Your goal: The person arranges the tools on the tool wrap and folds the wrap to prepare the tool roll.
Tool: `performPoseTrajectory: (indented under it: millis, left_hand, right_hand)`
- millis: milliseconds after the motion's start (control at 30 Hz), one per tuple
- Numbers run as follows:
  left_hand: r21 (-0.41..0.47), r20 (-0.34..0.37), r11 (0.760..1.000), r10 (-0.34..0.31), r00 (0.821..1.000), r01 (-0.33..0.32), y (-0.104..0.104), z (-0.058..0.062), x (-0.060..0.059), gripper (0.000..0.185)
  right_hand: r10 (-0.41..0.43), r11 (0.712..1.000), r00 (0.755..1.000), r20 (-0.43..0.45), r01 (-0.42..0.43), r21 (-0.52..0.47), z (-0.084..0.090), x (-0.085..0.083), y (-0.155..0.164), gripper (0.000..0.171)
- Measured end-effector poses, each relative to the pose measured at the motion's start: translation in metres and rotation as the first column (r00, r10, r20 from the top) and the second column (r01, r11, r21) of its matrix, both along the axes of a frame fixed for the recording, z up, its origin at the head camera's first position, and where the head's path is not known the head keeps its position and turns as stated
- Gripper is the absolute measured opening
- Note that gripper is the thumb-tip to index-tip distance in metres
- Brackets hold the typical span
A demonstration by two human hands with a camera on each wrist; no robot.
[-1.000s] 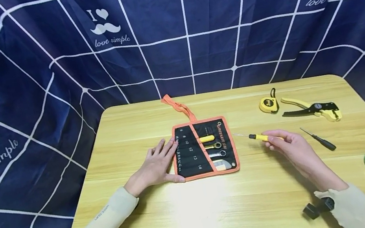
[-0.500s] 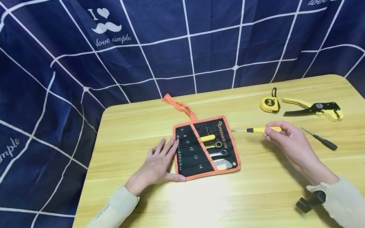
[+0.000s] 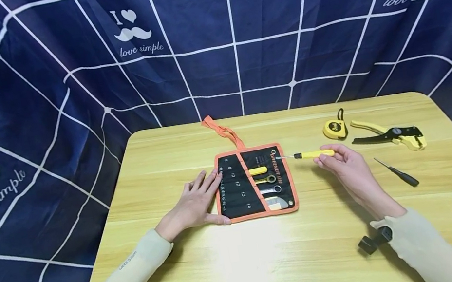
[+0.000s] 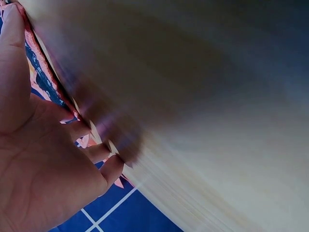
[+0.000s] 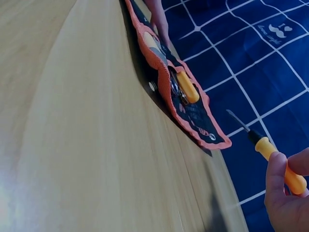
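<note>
While the left hand [image 3: 194, 205] lies flat with straight fingers on the left edge of the tool roll [image 3: 255, 183], the right hand [image 3: 343, 167] pinches the yellow screwdriver [image 3: 312, 154] by its handle. The screwdriver is up off the table [image 3: 272, 262], and its thin tip pokes over the top right corner of the roll, between both hands.

Tool roll [image 3: 239, 185] black, orange trim; screwdriver [image 3: 314, 154] yellow handle (black collar); backdrop [image 3: 210, 40] navy, white grid.
</note>
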State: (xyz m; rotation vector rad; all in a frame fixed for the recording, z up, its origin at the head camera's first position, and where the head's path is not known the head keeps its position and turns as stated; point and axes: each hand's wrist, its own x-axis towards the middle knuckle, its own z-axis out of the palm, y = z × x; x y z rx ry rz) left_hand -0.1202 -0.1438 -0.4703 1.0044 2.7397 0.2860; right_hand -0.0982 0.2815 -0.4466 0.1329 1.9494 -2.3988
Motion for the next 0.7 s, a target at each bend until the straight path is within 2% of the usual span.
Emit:
performPoseTrajectory:
  millis: [367,700]
  left_hand:
    - [-0.007,0.003,1.000,0.000,1.000,0.000,0.000,0.002,0.001,0.127]
    - [-0.016,0.023,1.000,0.006,1.000,-0.006,0.001,0.003,0.001,0.127]
  right_hand:
    - [-0.005,1.000,1.000,0.008,0.005,0.015,-0.003,-0.016,-0.016,0.021]
    - [-0.003,0.997,0.997,0.080,-0.003,0.078,-0.010,-0.034,-0.033,0.040]
